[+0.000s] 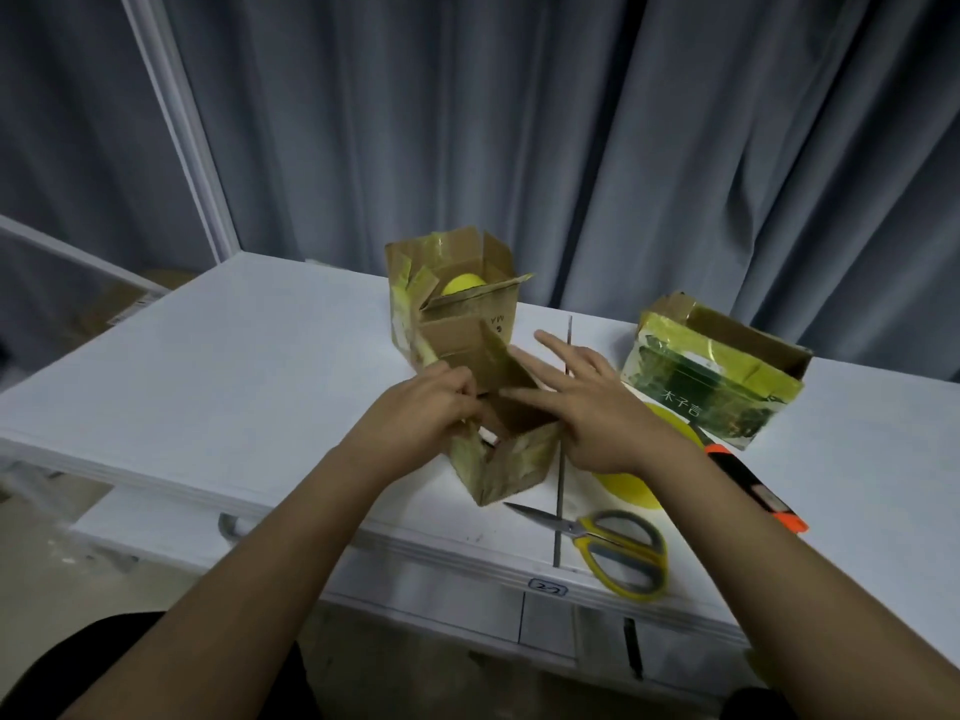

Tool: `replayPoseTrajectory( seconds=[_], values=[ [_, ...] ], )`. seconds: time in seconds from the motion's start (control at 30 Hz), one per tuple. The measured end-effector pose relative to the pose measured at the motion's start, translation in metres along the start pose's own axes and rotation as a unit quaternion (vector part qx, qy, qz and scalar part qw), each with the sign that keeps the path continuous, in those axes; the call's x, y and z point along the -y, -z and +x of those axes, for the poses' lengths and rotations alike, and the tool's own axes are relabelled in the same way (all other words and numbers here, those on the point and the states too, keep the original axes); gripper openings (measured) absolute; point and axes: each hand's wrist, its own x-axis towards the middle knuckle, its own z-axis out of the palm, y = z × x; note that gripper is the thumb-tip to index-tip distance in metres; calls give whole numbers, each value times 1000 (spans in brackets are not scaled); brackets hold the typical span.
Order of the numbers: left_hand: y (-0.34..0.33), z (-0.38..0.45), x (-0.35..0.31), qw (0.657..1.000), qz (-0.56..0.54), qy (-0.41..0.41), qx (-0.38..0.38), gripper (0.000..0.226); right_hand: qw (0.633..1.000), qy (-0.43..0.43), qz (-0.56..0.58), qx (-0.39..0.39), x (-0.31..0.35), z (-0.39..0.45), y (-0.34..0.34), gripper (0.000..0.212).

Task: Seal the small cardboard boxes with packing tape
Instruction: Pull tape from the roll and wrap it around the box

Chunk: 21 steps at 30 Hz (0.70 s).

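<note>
Reaching forward, I see my left hand (439, 402) pinching a flap of the small tape-covered brown cardboard box (506, 454) between both hands, right hand (597, 407) splayed flat against it.

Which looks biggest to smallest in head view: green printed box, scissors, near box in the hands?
1. Green printed box
2. Scissors
3. Near box, partly hidden, so its place after the scissors is unsure.

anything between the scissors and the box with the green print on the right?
Head view: a yellow tape roll lies flat on the table between the scissors and the green-printed box, partly hidden by the right hand.
</note>
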Motion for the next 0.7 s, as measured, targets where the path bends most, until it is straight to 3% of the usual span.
replayPoseTrajectory(
  seconds=[0.07, 0.2, 0.3, 0.4, 0.47, 0.57, 0.7],
  values=[
    [3, -6, 9, 999, 5, 36, -4, 31, 993, 36, -99, 47, -5, 12, -4, 56],
    [4, -13, 22, 993, 88, 66, 31, 54, 986, 69, -150, 5, -6, 17, -14, 30],
    [0, -13, 14, 988, 111, 69, 77, 55, 997, 40, -63, -10, -4, 14, -20, 29],
    [-5, -10, 2, 993, 61, 66, 78, 51, 999, -10, 45, 17, 0, 9, -22, 53],
    [-6, -6, -3, 991, 38, 106, 69, 54, 991, -53, 122, 22, 4, 6, -25, 61],
    [-7, -1, -2, 985, 30, 155, 65, 55, 976, -104, 187, -34, 7, 1, -34, 35],
    [-14, -3, -2, 980, -38, 194, 36, 43, 933, -169, 299, -108, 19, -4, -51, 19]
  ],
)
